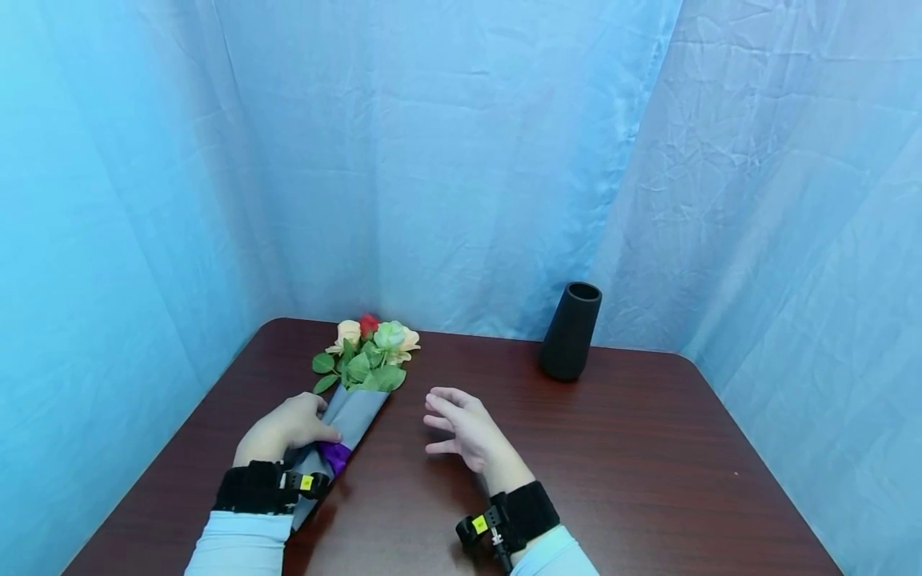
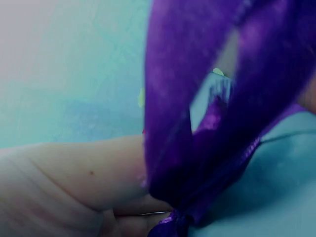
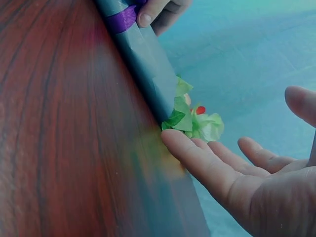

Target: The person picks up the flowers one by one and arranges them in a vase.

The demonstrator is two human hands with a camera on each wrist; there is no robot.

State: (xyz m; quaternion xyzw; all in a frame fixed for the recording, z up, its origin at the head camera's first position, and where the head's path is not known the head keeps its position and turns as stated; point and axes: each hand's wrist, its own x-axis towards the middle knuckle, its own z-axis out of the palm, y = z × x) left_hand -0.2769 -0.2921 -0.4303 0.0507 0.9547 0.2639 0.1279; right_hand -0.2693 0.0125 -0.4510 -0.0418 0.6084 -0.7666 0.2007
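Ribbon snag: The purple ribbon (image 1: 336, 456) loops down across the fingers of the left hand (image 1: 291, 428) in the left wrist view; a finger caught in a loop could tug the bow loose as the grip shifts.
Paper crease: Hard pressure from that same hand could crumple the gray wrap (image 1: 363, 408), which looks thin.
Heavy bloom end: The flowers (image 1: 378, 340) reach beyond the hold with nothing gripping them, so a loose lift might let that end dip or the stems slide.
Vase in the way: The black vase (image 1: 571, 336) stands upright at about 2 o'clock from the right hand (image 1: 467, 432); a wide swing could knock it over.
Bouquet: It slants across the left side of the table (image 1: 648, 456), blooms toward 1 o'clock, wrapped tail toward 7; whether it bears fully on the wood is hard to tell.
Left hand's hold: Thumb and fingers clasp the wrapped bouquet around its middle, with blooms between 1 and 2 o'clock from the hand and ribbon near 4.
Right hand, unburdened: Fingers spread and grasping nothing, it hovers at 3 o'clock from the wrap, apart from it.
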